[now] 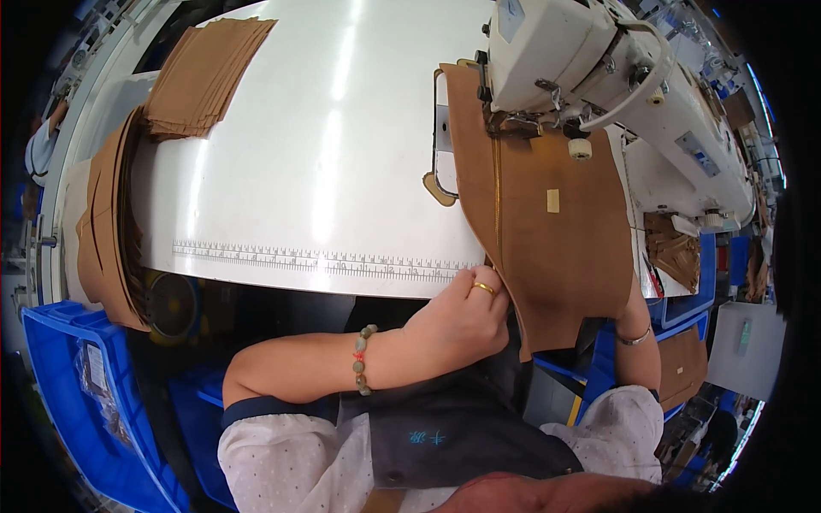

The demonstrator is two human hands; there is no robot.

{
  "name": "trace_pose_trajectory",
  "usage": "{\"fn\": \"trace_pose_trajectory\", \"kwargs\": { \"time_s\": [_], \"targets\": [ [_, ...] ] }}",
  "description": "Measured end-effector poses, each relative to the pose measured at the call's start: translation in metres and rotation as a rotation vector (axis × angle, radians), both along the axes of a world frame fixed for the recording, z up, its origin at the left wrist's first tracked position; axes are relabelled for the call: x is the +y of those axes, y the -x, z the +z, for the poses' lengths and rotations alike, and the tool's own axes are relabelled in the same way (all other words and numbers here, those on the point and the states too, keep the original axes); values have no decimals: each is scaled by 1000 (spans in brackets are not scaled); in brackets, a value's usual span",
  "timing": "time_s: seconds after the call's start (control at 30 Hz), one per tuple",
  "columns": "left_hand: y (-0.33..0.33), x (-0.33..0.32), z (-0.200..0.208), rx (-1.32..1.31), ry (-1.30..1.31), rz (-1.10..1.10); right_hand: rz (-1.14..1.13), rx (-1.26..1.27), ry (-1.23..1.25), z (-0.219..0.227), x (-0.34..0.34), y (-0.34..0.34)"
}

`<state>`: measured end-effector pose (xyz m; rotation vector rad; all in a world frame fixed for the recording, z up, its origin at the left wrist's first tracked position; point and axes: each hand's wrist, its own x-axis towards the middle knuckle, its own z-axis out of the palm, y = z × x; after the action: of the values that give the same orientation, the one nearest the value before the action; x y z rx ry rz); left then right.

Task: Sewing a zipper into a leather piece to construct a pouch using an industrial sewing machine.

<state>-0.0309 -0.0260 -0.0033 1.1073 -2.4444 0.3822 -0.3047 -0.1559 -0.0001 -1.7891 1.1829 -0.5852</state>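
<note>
A brown fabric panel (564, 248) with a yellowish zipper or tape strip (498, 188) along its left part lies under the head of a white sewing machine (547, 60). Its near end hangs over the table's front edge. My left hand (466, 316), wearing a ring, is closed with its fingertips pinching the panel's left edge near the strip. At the panel's right side, my right hand (634, 316) reaches up behind it; only the part by the wrist shows, and the fingers are hidden. A small pale tab (552, 201) sits on the panel.
A white table (342, 171) carries a printed ruler (325, 258) along its front edge. Stacked brown pieces (205, 81) lie at the far left, and more brown panels (111, 222) drape over the left edge. Blue bins (85, 385) stand below left, with brown pieces (684, 368) at right.
</note>
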Motion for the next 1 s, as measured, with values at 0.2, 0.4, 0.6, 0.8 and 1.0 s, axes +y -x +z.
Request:
{"fn": "trace_pose_trajectory", "kwargs": {
  "time_s": [0.2,0.4,0.6,0.8,1.0],
  "targets": [
    [-6,9,1,168,-159,49,-118,73,118,30,-5,24],
    [-21,11,5,62,-262,2,-200,51,540,47,37,-11],
    [-25,11,8,74,-236,-19,418,354,750,4,84,-65],
    [-29,13,-1,79,-186,-33,360,376,792,-1,91,-66],
    [-48,13,1,95,-287,-47,330,361,830,-9,96,-66]
  ]
}}
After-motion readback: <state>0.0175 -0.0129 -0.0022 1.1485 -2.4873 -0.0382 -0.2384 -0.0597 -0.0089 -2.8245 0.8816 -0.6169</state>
